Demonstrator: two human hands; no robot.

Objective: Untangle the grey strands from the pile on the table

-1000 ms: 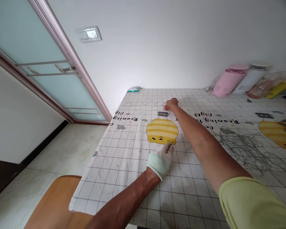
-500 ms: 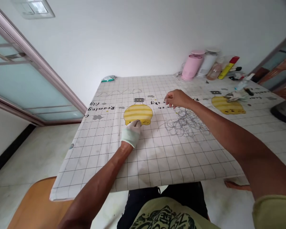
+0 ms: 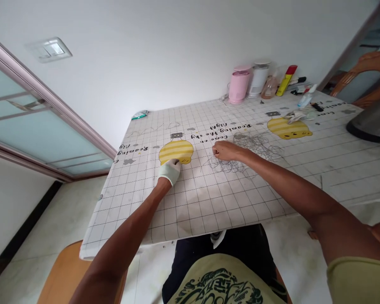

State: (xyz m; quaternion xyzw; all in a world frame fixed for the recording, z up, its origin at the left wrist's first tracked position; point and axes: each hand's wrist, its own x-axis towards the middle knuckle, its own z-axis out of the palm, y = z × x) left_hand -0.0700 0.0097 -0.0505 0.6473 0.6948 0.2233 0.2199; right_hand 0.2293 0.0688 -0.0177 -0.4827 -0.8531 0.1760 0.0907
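My left hand (image 3: 170, 171), in a white and pale green glove, rests on the checked tablecloth (image 3: 221, 202) at the lower edge of a printed yellow striped balloon (image 3: 176, 151). Its fingers are bunched together; what they hold, if anything, is too small to tell. My bare right hand (image 3: 223, 150) is closed, at the left side of a loose tangle of thin dark strands (image 3: 256, 147). Anything between its fingertips cannot be made out.
At the back right stand a pink cylinder (image 3: 239, 86), a white cylinder (image 3: 259, 80), bottles and a yellow can with red cap (image 3: 286, 81). A crumpled glove (image 3: 296, 116) lies near a large metal vessel (image 3: 372, 122). A wooden chair (image 3: 63, 274) is at lower left.
My right hand has come down and closed, from above the strands to their left side. My left hand stays by the printed balloon. The camera view has shifted.
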